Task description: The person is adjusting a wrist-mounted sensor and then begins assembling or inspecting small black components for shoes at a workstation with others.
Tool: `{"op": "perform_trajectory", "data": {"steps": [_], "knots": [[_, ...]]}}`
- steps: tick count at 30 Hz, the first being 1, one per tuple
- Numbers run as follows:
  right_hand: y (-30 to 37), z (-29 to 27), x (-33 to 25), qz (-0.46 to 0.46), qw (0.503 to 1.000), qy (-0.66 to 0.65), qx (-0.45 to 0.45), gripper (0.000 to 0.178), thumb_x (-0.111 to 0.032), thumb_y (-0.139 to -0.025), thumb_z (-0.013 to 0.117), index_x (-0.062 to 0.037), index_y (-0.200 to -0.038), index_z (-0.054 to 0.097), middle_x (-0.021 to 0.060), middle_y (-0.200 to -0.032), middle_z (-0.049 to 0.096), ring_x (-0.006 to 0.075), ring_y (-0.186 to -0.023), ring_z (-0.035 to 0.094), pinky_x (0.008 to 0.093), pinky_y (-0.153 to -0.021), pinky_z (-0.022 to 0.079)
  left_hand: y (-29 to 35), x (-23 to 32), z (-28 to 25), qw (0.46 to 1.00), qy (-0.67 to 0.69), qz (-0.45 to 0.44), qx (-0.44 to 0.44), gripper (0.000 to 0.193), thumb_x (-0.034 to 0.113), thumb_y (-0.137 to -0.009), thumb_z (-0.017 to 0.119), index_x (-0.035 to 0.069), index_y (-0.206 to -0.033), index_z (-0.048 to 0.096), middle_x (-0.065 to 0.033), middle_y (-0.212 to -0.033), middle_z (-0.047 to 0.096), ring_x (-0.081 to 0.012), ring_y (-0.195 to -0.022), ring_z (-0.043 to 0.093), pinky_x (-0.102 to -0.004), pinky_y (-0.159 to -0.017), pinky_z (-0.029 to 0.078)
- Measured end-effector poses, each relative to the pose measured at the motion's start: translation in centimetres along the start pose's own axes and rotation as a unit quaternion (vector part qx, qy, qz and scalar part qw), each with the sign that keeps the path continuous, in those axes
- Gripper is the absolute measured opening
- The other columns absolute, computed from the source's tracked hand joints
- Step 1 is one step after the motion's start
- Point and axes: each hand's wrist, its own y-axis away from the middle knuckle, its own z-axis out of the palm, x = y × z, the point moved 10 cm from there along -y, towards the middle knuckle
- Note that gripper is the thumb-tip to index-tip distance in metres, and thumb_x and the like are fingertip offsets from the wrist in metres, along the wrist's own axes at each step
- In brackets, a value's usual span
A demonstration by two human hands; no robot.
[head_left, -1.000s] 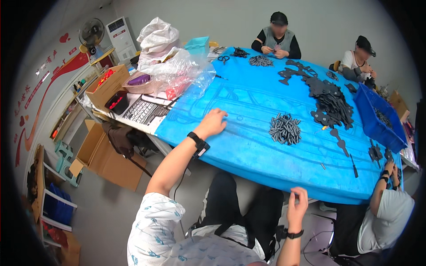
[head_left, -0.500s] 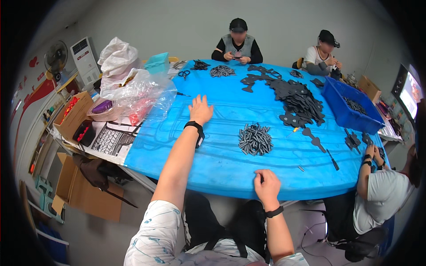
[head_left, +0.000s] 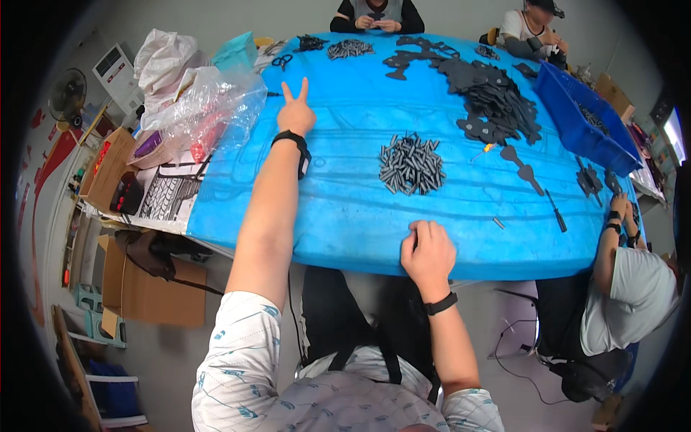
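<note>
Broadly, a blue-covered tabletop (head_left: 345, 216) dominates the scene, strewn with loose parts. On its right side sits a long blue bin (head_left: 579, 133), and to the left of that spreads a heap of flat dark pieces (head_left: 497, 101). Smaller, a pile of short grey tubes (head_left: 412, 165) lies near the middle, apart from the left hand (head_left: 296, 117), which stretches far forward, two fingers spread in a V, nothing visible in its hold. The right hand (head_left: 430, 250) appears at the near edge, fingers curled loosely; its palm is hidden, so whether it grips anything cannot be told. For steady work, so long a reach looks best made with the forearm clear of the tubes, which seem apt to roll if brushed; a light fingertip pinch should suit their slim shape. Well to the right of that hand lies a dark screwdriver (head_left: 556, 213), its thin shaft probably worth minding. One stray tube (head_left: 499, 223), smallest of all, rests between them, probably easy to knock.
</note>
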Motion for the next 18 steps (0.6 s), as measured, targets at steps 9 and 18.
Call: {"op": "perform_trajectory", "data": {"steps": [9, 18], "knots": [[0.4, 0.5, 0.0, 0.001, 1.0, -0.011, -0.013, 0.007, -0.009, -0.075, 0.058, -0.0095, -0.082, 0.058, 0.0078, -0.076, 0.055, 0.0275, -0.072, 0.057, 0.0395, -0.059, 0.047, 0.7, -0.7, -0.8, 0.999, -0.031, -0.016, 0.006, 0.09, 0.004, -0.074, 0.057, 0.024, -0.151, 0.016, -0.0218, -0.156, 0.007, -0.0392, -0.097, 0.064, -0.043, -0.076, 0.054], [0.4, 0.3, -0.5, -0.003, 1.0, -0.021, -0.015, 0.01, -0.01, -0.076, 0.057, -0.0093, -0.085, 0.058, 0.0082, -0.078, 0.056, 0.0285, -0.074, 0.056, 0.04, -0.06, 0.046, 1.0, -1.0, -1.3, 1.0, -0.012, 0.001, -0.001, 0.084, 0.0, -0.078, 0.048, 0.022, -0.152, 0.014, -0.0188, -0.156, 0.009, -0.0417, -0.099, 0.062, -0.0435, -0.079, 0.053]]}}
